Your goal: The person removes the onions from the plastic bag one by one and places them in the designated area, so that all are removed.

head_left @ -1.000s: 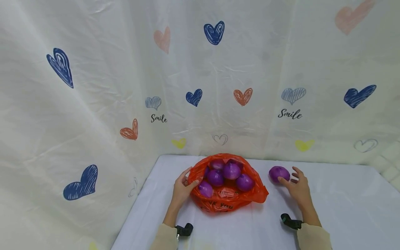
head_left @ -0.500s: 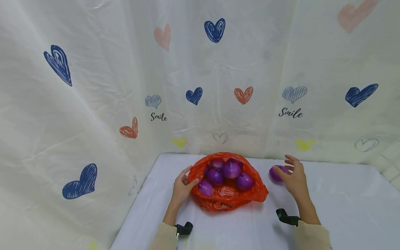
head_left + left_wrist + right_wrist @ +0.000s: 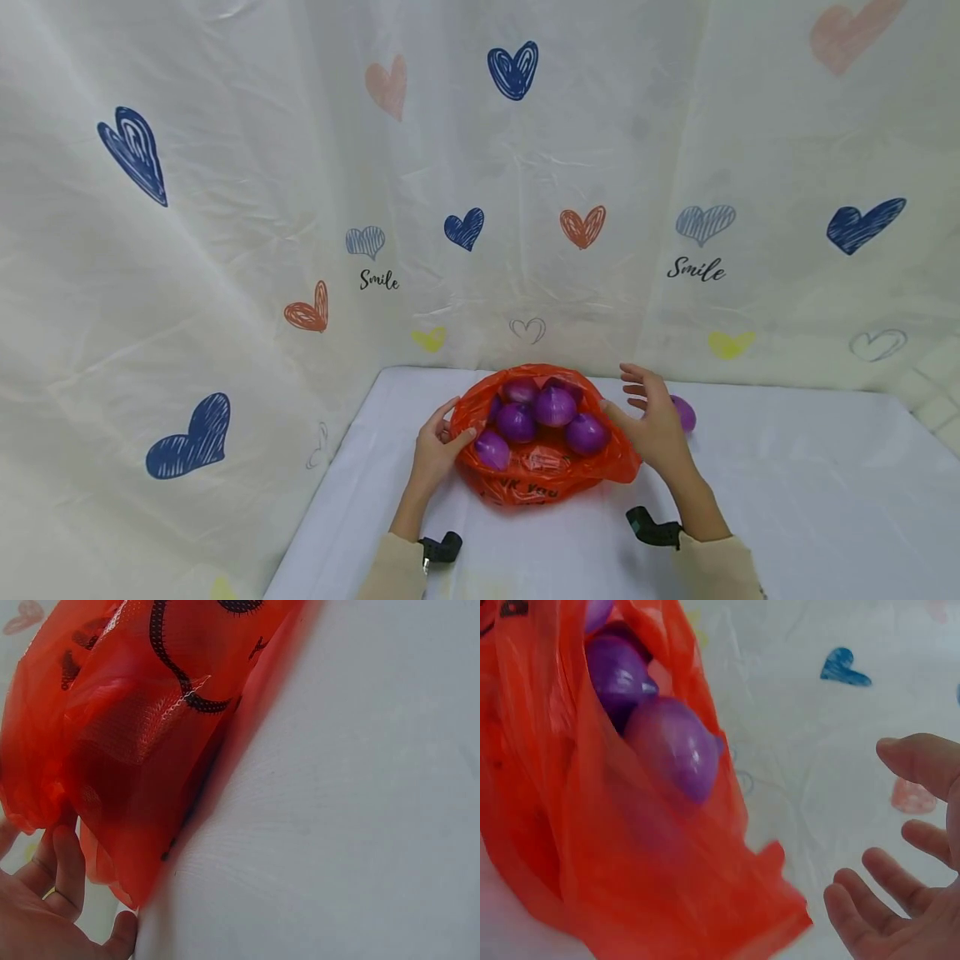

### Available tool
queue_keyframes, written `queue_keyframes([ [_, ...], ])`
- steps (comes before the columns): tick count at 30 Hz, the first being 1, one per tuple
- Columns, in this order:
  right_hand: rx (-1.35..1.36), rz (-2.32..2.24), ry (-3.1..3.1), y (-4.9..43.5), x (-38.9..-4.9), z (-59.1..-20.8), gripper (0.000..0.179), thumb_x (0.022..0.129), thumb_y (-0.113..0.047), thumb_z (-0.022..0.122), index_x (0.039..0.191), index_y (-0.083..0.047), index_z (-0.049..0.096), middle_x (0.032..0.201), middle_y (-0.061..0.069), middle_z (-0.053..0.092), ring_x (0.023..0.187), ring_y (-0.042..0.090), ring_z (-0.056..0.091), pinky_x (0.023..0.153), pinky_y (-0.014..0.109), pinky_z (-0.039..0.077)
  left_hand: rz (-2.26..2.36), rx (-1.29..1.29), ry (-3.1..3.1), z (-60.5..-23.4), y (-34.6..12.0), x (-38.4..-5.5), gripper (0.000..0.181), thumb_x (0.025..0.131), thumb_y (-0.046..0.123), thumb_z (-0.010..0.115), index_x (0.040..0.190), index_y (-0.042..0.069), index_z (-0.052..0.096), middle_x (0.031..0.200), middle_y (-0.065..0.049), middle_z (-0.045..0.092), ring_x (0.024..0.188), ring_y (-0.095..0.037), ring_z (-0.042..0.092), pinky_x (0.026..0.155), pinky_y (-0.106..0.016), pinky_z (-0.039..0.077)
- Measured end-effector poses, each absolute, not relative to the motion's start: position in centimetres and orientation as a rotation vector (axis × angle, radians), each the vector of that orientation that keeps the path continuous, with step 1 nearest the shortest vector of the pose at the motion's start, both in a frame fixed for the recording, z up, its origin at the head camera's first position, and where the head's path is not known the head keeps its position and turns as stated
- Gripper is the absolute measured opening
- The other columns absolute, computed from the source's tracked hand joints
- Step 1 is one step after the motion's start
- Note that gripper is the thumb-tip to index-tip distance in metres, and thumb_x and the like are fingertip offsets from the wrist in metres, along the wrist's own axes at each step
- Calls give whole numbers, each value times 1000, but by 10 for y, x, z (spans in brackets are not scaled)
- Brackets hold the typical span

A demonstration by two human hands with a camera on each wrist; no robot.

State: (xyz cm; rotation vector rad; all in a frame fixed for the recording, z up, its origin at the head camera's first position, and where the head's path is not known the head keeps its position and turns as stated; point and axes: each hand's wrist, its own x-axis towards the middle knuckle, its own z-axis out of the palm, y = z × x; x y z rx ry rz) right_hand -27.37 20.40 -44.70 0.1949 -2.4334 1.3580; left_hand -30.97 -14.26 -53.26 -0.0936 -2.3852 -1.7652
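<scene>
A red plastic bag (image 3: 525, 493) with black lettering stands on the table, its mouth spread wide. Several purple onions (image 3: 555, 407) lie inside it. My left hand (image 3: 435, 450) grips the bag's left rim, thumb over the edge; in the left wrist view its fingers (image 3: 69, 862) curl at the plastic. Beside the bag's right rim is my right hand (image 3: 654, 425), fingers loosely spread and holding nothing. The right wrist view shows this hand (image 3: 900, 900) apart from the bag. Another onion (image 3: 683, 413) sits on the table behind the right hand, partly hidden by it.
A white cloth covers the table (image 3: 810, 483). Directly behind it hangs a pale curtain (image 3: 630, 133) printed with hearts, and this continues along the left side. Each wrist carries a small black camera (image 3: 652, 528).
My right hand has moved left, from around the loose onion to the bag's right rim, leaving that onion on the table. The left hand keeps its grip on the bag.
</scene>
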Motion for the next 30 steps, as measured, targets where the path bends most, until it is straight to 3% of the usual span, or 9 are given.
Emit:
queue_keyframes([
  [15, 481, 1376, -2479, 164, -274, -464, 71, 90, -16, 79, 148, -1, 41, 139, 25, 51, 127, 45, 54, 101, 60, 50, -1772, -105, -2377, -534, -143, -310, 62, 89, 32, 80, 146, 25, 57, 92, -7, 59, 81, -19, 51, 66, -23, 46],
  [30, 355, 1177, -2702, 175, -283, -482, 69, 91, -23, 78, 148, -3, 44, 141, 25, 49, 132, 45, 48, 107, 66, 42, -1770, -86, -2380, -533, -143, -309, 63, 89, 30, 81, 146, 23, 56, 92, -7, 58, 81, -18, 51, 67, -23, 46],
])
